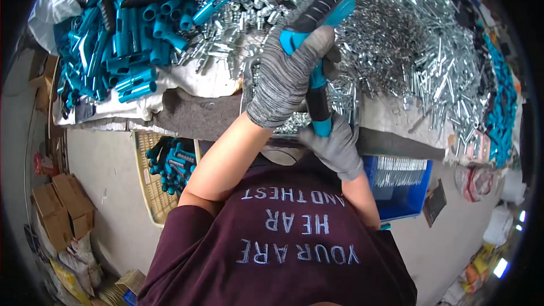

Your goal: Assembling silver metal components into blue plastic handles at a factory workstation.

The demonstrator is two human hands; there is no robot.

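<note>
"Just above the centre of the frame, what's being held?"

"A teal-and-black tool (318, 99), over the tray (245, 93). The gloved left hand (282, 79) wraps its upper part, fingers curled together, thumb pressed along it."

"And the other?"

"The gloved right hand (340, 147) sits at the tool's lower end, thumb and fingers on either side. It's blurred, so I can't tell whether they pinch."

"How far along is it?"

"My judgement: this piece is partly put together, since its handles appear joined. Whether its small hardware is in, I can't see. Plenty looks left: teal parts (130, 34) heap the upper left, springs (385, 39) and silver pins (447, 73) the upper right."

"Anything done?"

"Perhaps the teal-and-black pieces (173, 164) in the yellow basket (148, 187), lower left of centre; I can't be sure they're complete."

"The surface?"

"Pale sheeting (209, 79) under the heaps, with a grey cloth (198, 113) along the near edge."

"The room?"

"Pale floor (113, 175), cardboard boxes (62, 204) at far left, a blue bin (405, 209) right of centre holding slim metal pieces (399, 171)."
</note>
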